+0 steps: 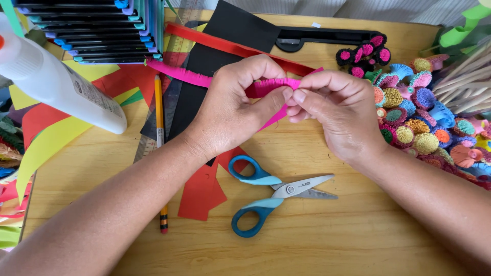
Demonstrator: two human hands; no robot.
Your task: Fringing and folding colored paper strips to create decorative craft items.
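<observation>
A pink fringed paper strip is pinched between both of my hands above a wooden table. My left hand grips it with thumb and fingers, and the strip's loose end trails left toward a marker case. My right hand pinches the strip's right end at the fingertips, touching my left thumb. Blue-handled scissors lie shut on the table just below my hands.
A white glue bottle lies at the left. A yellow pencil, black paper, red paper scraps and a marker case sit around it. Many small rolled paper flowers crowd the right side.
</observation>
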